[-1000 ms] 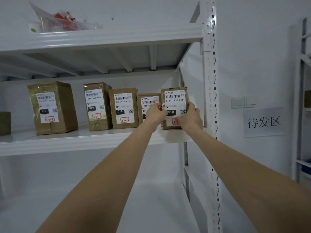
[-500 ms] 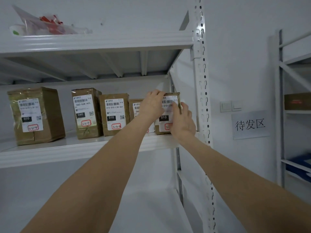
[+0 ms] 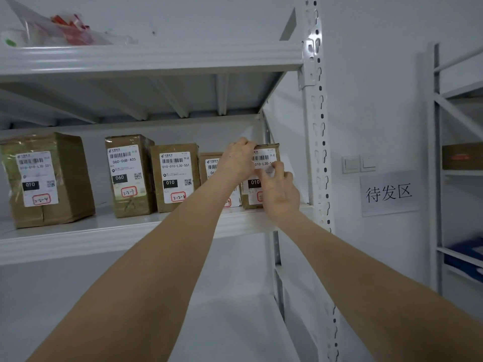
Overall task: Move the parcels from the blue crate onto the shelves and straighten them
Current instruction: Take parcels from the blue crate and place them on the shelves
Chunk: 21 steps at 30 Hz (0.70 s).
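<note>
five parcels stand upright in a row on the shelf [image 3: 117, 231], labels facing out; from the left: big parcel [image 3: 44, 178], 060 parcel [image 3: 129, 176], third parcel [image 3: 175, 176], fourth parcel [image 3: 210, 163], end parcel [image 3: 266, 155]; end parcel sits at the right end, close to the post [image 3: 317, 126], just beside the fourth parcel; whether those two touch is hidden by the arm; a gap separates the big parcel from the 060 parcel.

left hand [image 3: 239, 159]: fingers curled over the end parcel's top left corner, gripping it; right hand [image 3: 281, 190]: in front of the end parcel's label, fingers loosely bent, tips against the face, not wrapped round it.

top shelf [image 3: 156, 58] carries a clear bag [image 3: 60, 30] with red contents; wall right of the post: switches [image 3: 359, 163], sign [image 3: 388, 193]; second rack [image 3: 435, 152] at far right holds a brown box [image 3: 461, 156] and, lower, a blurred blue shape [image 3: 465, 254].
</note>
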Available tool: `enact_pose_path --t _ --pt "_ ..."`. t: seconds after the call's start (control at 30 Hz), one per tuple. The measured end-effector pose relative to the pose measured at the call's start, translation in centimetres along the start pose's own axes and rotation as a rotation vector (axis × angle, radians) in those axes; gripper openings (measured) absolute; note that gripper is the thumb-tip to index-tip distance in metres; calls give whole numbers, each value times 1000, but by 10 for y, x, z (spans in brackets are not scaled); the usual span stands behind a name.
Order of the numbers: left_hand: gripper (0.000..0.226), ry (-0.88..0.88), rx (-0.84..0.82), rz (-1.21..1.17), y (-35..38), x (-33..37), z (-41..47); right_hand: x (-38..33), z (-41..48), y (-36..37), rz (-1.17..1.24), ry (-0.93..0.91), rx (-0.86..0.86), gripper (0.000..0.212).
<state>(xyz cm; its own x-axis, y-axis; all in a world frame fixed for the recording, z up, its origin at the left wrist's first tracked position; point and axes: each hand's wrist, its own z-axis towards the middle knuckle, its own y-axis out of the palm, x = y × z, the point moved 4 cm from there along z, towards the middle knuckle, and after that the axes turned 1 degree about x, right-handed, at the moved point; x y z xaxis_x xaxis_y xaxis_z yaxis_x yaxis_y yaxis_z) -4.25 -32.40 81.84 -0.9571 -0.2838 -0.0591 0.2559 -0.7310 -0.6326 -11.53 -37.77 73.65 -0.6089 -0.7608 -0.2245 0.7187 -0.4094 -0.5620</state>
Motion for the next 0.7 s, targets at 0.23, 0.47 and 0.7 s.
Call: enact_pose_path --t 0.23,0.47,0.7 --pt "55 9 -74 39 11 -7 11 1 13 12 -5 50 -1 48" --pt "61 7 -95 14 22 -12 16 2 19 19 13 63 -3 51" --pt "57 -1 -99 11 17 -9 19 4 15 16 10 40 -12 55"
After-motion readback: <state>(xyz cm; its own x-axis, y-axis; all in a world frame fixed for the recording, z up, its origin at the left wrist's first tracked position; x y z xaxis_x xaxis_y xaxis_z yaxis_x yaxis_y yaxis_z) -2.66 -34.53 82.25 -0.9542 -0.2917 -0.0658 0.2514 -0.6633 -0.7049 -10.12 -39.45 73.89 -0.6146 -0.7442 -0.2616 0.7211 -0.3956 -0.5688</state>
